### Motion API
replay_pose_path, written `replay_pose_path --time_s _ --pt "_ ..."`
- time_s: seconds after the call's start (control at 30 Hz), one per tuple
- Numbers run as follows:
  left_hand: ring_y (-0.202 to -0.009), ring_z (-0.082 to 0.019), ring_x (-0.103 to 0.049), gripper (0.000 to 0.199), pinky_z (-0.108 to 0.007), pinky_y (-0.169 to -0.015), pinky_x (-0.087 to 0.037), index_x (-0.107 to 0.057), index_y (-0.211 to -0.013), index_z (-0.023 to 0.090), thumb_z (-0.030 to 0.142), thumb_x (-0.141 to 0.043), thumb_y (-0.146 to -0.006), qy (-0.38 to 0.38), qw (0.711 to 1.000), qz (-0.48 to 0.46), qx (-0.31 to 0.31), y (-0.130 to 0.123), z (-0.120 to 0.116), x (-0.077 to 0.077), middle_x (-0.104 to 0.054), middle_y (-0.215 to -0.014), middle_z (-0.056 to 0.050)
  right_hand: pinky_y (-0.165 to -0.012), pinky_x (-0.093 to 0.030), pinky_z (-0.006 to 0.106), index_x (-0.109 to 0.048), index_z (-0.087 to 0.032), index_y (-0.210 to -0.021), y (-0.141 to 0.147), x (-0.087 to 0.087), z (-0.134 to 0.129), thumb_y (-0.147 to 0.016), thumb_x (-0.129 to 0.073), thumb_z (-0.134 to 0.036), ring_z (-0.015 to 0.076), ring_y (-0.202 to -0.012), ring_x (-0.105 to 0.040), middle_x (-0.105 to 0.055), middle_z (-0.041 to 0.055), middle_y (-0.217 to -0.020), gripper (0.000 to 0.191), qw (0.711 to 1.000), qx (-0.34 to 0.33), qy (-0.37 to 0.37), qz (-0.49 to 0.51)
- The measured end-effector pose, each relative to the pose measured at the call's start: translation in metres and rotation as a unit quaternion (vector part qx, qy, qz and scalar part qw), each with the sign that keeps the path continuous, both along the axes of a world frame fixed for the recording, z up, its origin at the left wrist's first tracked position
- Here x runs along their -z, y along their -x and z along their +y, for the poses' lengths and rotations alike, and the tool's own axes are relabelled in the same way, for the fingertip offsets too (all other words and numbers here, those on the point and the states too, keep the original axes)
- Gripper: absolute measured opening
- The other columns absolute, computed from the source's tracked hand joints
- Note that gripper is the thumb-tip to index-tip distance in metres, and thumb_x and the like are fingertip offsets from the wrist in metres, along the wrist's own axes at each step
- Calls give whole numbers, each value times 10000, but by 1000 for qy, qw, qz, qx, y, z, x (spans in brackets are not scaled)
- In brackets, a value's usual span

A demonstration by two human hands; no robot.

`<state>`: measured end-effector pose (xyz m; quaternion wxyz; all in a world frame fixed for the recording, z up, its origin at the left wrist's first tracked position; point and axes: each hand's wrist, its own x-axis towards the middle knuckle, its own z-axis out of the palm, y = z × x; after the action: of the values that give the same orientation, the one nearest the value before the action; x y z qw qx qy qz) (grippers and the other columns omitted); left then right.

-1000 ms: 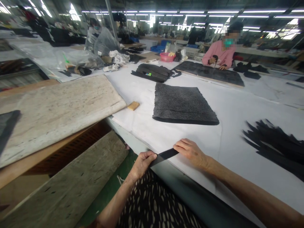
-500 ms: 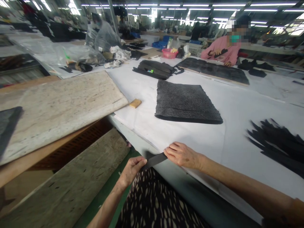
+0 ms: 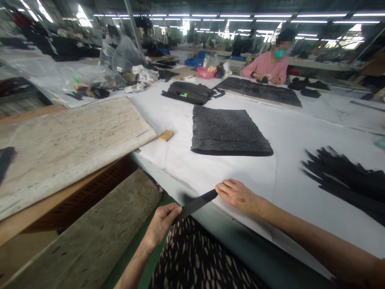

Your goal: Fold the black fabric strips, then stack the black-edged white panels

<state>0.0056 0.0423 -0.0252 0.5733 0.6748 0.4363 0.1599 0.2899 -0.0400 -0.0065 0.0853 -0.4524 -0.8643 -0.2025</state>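
A narrow black fabric strip (image 3: 197,203) stretches between my two hands at the front edge of the white table (image 3: 180,168). My left hand (image 3: 164,220) pinches its lower left end, between thumb and fingers. The upper right end is held by my right hand (image 3: 236,195), whose fingers are closed over it above the table edge. Beyond my hands lies a stack of dark grey fabric pieces (image 3: 230,130). To the right rests a fanned pile of black strips (image 3: 345,176).
A stained pale board (image 3: 75,148) leans over the table's left side, near a small tan block (image 3: 166,135). Farther back are a black fabric bundle (image 3: 189,93), a pink basket (image 3: 207,72) and a person in pink (image 3: 267,66) at a dark panel (image 3: 258,91).
My hands have moved slightly apart, and more of the strip shows between them. The view has shifted a little to the right. Across the table, the person's raised hand has come down.
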Motion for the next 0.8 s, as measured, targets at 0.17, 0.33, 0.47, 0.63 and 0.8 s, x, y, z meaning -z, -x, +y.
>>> replay_pose_path --time_s 0.17,0.33,0.47,0.63,0.8 --pt "-573 -120 -353 476 -239 -536 -313 -534 -611 151 597 -547 -775 7 1000 4 5 0 -8 -11 -425 -582 18 -605 -365 299 -587 -140 -793 -1 3 -4 -828 -409 62 154 -706 -444 -563 37 -802 272 999 33 -14 -2" --pt "-566 -124 -354 510 -238 -523 -324 -508 -580 162 633 -524 -775 -18 999 27 8 6 -16 -21 -416 -574 16 -582 -365 295 -581 -141 -791 5 6 -5 -808 -425 66 158 -705 -451 -548 41 -788 260 998 50 -22 -1" --pt "-567 -129 -363 503 -233 -520 -338 -496 -584 173 632 -506 -790 -49 998 48 -9 16 -19 -23 -409 -576 17 -576 -374 286 -587 -137 -775 4 8 -4 -777 -411 89 160 -707 -473 -553 42 -772 286 998 62 -19 15" --pt "-566 -130 -366 478 -222 -512 -333 -487 -567 180 599 -508 -795 -88 995 42 -1 8 -21 -33 -411 -572 15 -630 -423 237 -594 -161 -907 -2 -13 0 -850 -363 33 126 -718 -520 -575 22 -821 307 953 118 94 261" --pt "-558 -136 -412 474 -222 -514 -361 -571 -582 177 587 -490 -805 -134 989 45 33 -17 -17 -46 -477 -563 1 -817 -444 245 -609 -186 -1027 27 -42 8 -954 -435 -187 132 -898 -567 -626 40 -1003 189 926 57 153 340"
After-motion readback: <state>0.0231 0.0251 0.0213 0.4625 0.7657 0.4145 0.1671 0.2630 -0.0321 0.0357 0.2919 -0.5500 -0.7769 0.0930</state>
